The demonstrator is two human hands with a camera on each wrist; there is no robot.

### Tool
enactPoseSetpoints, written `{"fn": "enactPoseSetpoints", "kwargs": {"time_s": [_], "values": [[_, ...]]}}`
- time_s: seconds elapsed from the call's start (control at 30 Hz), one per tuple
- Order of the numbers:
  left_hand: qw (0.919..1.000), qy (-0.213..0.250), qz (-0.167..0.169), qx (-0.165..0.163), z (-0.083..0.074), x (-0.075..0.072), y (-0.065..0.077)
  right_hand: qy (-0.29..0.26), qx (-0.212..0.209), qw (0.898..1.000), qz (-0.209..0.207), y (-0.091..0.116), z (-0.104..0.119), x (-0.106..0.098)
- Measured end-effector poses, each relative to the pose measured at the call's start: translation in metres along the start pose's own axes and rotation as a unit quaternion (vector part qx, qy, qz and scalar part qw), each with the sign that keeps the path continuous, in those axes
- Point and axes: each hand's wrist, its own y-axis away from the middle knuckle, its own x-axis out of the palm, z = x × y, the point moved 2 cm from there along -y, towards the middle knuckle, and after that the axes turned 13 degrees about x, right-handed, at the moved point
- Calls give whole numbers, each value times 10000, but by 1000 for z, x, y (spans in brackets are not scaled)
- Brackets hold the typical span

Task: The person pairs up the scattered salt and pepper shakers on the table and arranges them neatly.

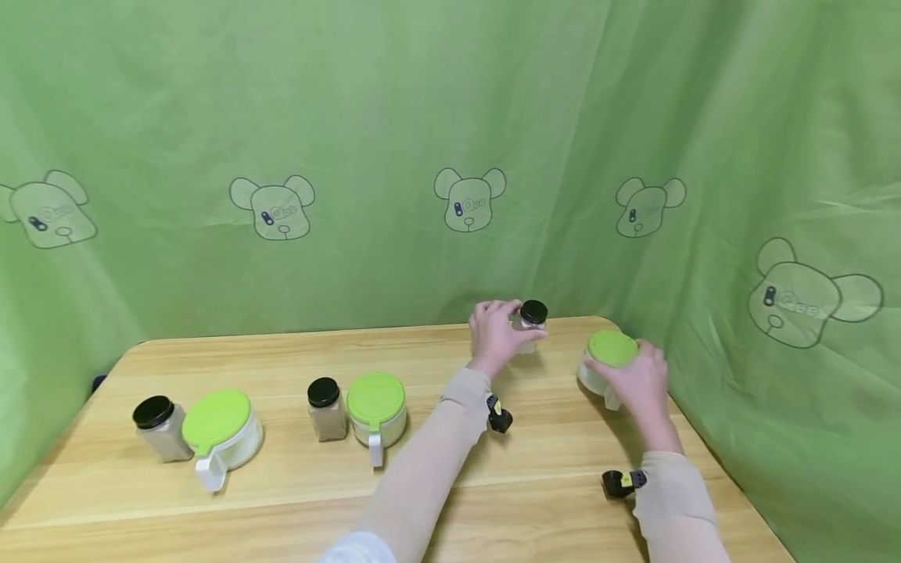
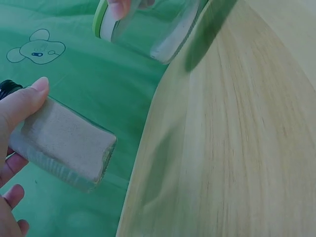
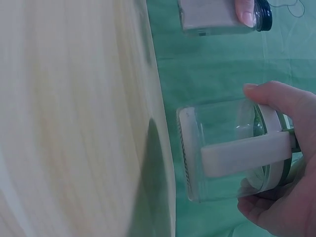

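Observation:
My left hand grips a square glass spice jar by its upper part, thumb on one side and fingers on the other. The spice jar has a black lid and pale powder inside. At the right, my right hand holds a round glass seasoning jar around its light green lid. That jar has a white handle and a little white content at its base. In the wrist views both jars appear raised off the wooden table, apart from their shadows.
At the table's left stand a black-lidded jar and a green-lidded jar side by side. Another such pair, a black-lidded jar and a green-lidded jar, stands near the middle. A green curtain hangs behind the table.

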Motion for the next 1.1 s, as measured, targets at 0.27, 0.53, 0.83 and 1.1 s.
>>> {"fn": "enactPoseSetpoints", "kwargs": {"time_s": [0.27, 0.53, 0.83, 1.1], "values": [[10000, 43, 32, -6, -2, -6, 5, 35, -218, 9998, 11, 3, 4, 3], [9999, 113, -75, -27, -4, -14, 9, 92, -376, 9992, 66, 6, 8, 4], [9997, 170, -73, -167, -6, -21, 17, 128, -417, 9989, 141, 13, 11, 0], [9996, 119, -267, -64, -12, -28, 24, 216, -570, 9981, 96, 19, 11, -5]]}}
